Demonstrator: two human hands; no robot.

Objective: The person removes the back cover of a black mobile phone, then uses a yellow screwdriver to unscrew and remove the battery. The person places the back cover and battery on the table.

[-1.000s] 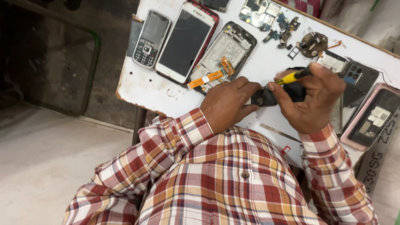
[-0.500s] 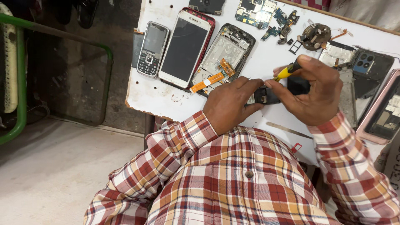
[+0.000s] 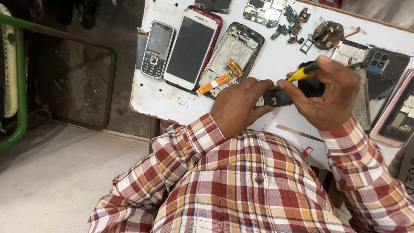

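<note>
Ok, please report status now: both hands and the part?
Left hand steadies small dark part. Right hand grips yellow-handled screwdriver over it. Nothing blocking.

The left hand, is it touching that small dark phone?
Touching. The head view shows the left hand with its fingers wrapped over the small dark phone.
</note>
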